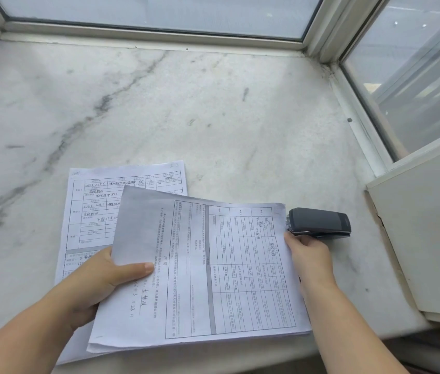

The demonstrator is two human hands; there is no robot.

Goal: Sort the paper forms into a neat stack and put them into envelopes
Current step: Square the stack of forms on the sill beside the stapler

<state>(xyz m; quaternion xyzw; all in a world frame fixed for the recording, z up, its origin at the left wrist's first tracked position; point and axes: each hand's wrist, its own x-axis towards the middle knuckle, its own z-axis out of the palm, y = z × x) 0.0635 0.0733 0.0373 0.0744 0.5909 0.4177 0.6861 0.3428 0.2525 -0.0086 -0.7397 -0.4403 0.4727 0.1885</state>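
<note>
The left hand (pixel 97 276) pinches the sheaf of forms (pixel 208 273) over the bench (pixel 213 117); the right hand (pixel 308 252) grips a stapler (pixel 321 222) at its corner. The loosely squared sheets (edges fanned below) could staple crooked — no envelopes in sight.

Stack of forms (pixel 213 271) lay at near edge of counter (pixel 213 117), overlapping single form (pixel 100 201) behind-left. Stapler (pixel 320 222) sat just right of stack's far corner. Window frame (pixel 154 36) ran behind counter.
</note>
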